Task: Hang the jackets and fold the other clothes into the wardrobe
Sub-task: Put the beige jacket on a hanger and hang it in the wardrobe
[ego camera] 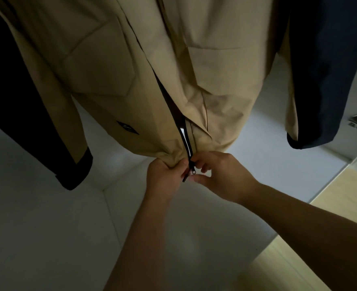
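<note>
Tan fabric jacket [225, 70] hangs before you, black garment [9, 91] left, navy fabric jacket [324, 80] right; you can pass beneath them, above the white wardrobe floor [47, 227].

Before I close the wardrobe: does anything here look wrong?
The beige jacket has its zipper gaping open above the hem; the left hand bunches the hem, the right hand pinches the zipper's end.
</note>
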A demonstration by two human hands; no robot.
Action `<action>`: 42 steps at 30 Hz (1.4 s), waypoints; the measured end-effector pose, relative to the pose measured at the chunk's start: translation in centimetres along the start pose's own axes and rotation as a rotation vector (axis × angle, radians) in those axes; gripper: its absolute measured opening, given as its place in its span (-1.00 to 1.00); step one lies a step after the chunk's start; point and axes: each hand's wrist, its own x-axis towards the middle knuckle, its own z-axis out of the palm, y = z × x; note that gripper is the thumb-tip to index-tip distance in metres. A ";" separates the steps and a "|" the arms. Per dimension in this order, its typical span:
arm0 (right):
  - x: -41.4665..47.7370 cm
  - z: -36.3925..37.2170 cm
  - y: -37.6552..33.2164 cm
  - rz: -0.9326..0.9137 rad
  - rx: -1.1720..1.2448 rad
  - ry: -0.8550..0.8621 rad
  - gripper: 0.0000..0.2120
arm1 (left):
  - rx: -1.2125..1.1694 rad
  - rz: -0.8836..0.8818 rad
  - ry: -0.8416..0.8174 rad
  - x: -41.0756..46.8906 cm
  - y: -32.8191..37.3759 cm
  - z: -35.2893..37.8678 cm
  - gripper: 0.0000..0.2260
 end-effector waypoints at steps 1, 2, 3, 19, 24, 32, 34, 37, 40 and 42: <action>-0.2 0.2 -0.1 0.011 -0.013 -0.015 -0.58 | -0.022 -0.004 -0.012 -0.1 0.1 0.0 -0.90; -0.4 0.4 -0.1 0.007 -0.034 -0.021 -0.56 | -0.049 -0.008 -0.021 -0.1 0.1 -0.1 -0.90; -0.4 0.5 -0.2 -0.006 -0.050 -0.007 -0.57 | -0.064 -0.003 -0.029 -0.1 0.1 -0.1 -0.89; 0.0 1.3 0.1 0.103 0.141 0.040 -0.69 | -0.180 -0.071 -0.044 -0.3 0.3 0.0 -0.88; -0.1 1.3 -0.4 0.052 0.035 0.111 -0.65 | -0.254 -0.071 -0.055 -0.4 0.6 0.0 -0.83; 0.2 1.3 -0.6 0.000 0.102 0.137 -0.90 | -0.143 -0.056 -0.064 -0.2 0.2 0.0 -0.87; 0.6 1.3 -0.5 0.137 0.215 0.192 -0.92 | -0.137 -0.057 -0.046 -0.1 0.0 -0.2 -0.86; 1.3 0.9 0.2 0.468 0.438 0.211 -0.82 | -0.093 -0.028 -0.036 -0.1 -0.3 -0.4 -0.87; 1.5 0.8 0.4 0.392 0.283 0.157 -0.79 | -0.019 -0.016 -0.036 0.2 -0.5 -0.3 -0.89; 1.6 0.7 0.4 0.286 0.178 0.150 -0.82 | 0.005 -0.012 -0.045 0.3 -0.5 -0.2 -0.90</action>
